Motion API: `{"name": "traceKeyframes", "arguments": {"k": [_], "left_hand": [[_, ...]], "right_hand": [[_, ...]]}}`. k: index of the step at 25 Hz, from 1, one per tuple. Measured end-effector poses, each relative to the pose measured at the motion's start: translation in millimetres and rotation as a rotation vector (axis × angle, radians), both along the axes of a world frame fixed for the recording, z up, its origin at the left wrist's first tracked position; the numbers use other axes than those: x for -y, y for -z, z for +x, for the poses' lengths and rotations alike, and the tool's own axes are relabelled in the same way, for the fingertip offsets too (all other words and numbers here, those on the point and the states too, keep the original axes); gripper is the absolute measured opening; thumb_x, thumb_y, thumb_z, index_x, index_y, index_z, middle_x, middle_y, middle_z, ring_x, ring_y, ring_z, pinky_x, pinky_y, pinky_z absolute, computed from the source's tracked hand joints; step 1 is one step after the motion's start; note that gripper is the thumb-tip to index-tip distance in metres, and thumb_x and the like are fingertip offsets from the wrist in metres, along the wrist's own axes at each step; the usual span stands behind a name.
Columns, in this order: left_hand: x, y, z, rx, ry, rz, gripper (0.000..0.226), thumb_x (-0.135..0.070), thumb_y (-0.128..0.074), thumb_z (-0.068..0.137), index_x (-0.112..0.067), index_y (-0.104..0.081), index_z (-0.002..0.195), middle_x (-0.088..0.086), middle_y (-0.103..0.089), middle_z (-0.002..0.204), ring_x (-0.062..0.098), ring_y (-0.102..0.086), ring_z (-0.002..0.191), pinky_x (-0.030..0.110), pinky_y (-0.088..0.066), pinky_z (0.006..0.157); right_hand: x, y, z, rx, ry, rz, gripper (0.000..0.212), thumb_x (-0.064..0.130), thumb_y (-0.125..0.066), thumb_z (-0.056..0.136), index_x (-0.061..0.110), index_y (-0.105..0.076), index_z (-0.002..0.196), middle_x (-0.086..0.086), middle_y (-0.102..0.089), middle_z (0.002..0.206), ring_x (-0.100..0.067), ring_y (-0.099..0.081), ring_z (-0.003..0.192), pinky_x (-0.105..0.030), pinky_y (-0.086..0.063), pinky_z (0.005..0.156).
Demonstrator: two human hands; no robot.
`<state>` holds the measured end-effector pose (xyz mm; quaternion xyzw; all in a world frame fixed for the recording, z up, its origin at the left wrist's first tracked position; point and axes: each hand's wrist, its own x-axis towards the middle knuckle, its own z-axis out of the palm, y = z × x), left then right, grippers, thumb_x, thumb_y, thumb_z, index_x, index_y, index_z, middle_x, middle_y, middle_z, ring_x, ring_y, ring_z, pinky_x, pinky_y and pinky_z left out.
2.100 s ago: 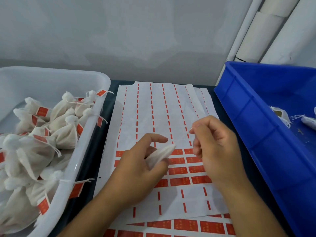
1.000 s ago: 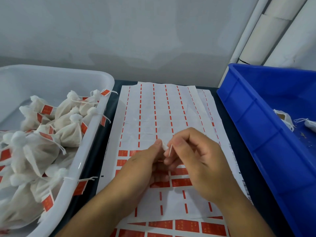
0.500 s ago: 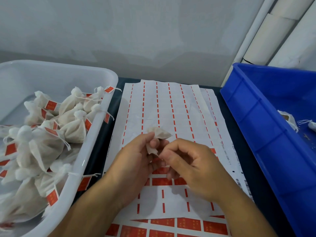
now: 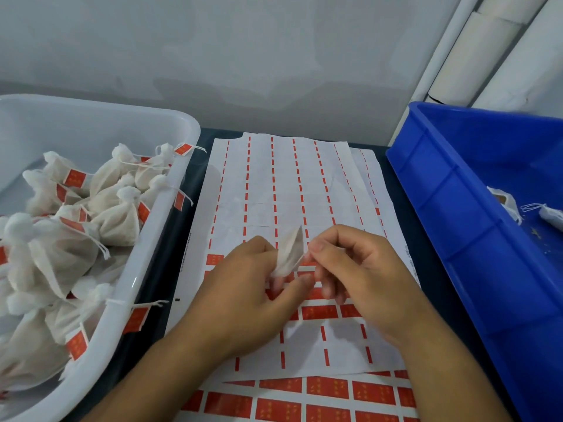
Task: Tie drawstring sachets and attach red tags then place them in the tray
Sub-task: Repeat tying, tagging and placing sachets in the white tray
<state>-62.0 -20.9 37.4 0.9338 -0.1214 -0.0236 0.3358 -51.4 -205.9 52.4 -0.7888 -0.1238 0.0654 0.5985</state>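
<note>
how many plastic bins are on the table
2. The white tray sits on the left, holding tagged sachets; the blue bin sits on the right, cut off by the frame edge. Others may lie out of view.

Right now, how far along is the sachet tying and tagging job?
Done: a pile of tied, red-tagged sachets fills the white tray. In hand: the left hand holds one small sachet over the sticker sheet, while the right hand pinches its drawstring; no tag shows on it yet. Left: at least two untied sachets lie in the blue bin.
</note>
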Motion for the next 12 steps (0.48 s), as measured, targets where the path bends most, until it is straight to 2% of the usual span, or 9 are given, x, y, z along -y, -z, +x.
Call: {"name": "traceKeyframes", "arguments": {"k": [2,4,6,9,12], "left_hand": [[1.5,4.4,1.1,0.068,0.04,0.014,0.051,-0.075,-0.028,0.087,-0.036,-0.058,0.075,-0.019,-0.051,0.083,0.005,-0.053,0.077,0.023,-0.047,0.064],[2.8,8.0,-0.3,0.083,0.1,-0.02,0.054,-0.069,-0.019,0.09,-0.037,-0.061,0.08,-0.019,-0.053,0.085,0.003,-0.054,0.083,0.026,-0.05,0.07],[3.2,9.8,-2.6,0.052,0.133,-0.112,0.056,-0.063,-0.017,0.093,-0.035,-0.065,0.087,-0.017,-0.059,0.09,0.004,-0.057,0.088,0.032,-0.052,0.076],[2.6,7.1,-1.2,-0.042,0.115,-0.281,0.052,-0.053,-0.021,0.096,-0.032,-0.068,0.092,-0.014,-0.066,0.097,0.006,-0.063,0.094,0.03,-0.054,0.082],[1.4,6.0,-1.4,-0.14,0.034,-0.405,0.041,-0.048,-0.026,0.094,-0.032,-0.062,0.082,-0.015,-0.066,0.084,0.005,-0.063,0.083,0.026,-0.051,0.074]], "right_hand": [[-1.6,-0.4,-0.9,0.052,-0.059,-0.009,0.019,0.029,-0.062,0.102,0.029,-0.074,0.086,0.013,-0.068,0.072,-0.004,-0.066,0.068,-0.015,-0.052,0.061],[-4.3,2.3,-2.7,0.123,-0.061,-0.087,0.017,0.043,-0.064,0.095,0.031,-0.076,0.09,0.012,-0.068,0.083,-0.012,-0.068,0.083,-0.022,-0.055,0.07],[-4.8,4.4,-4.1,0.175,-0.017,-0.154,0.025,0.054,-0.062,0.089,0.035,-0.078,0.093,0.011,-0.064,0.092,-0.016,-0.064,0.086,-0.022,-0.054,0.071],[-2.2,3.5,-4.1,0.216,-0.008,-0.164,0.025,0.054,-0.061,0.09,0.04,-0.076,0.105,0.019,-0.065,0.11,-0.012,-0.064,0.085,-0.02,-0.053,0.067],[1.4,3.6,-2.6,0.19,-0.038,-0.196,0.027,0.051,-0.06,0.096,0.042,-0.07,0.119,0.028,-0.069,0.11,-0.001,-0.068,0.09,-0.021,-0.057,0.073]]}}
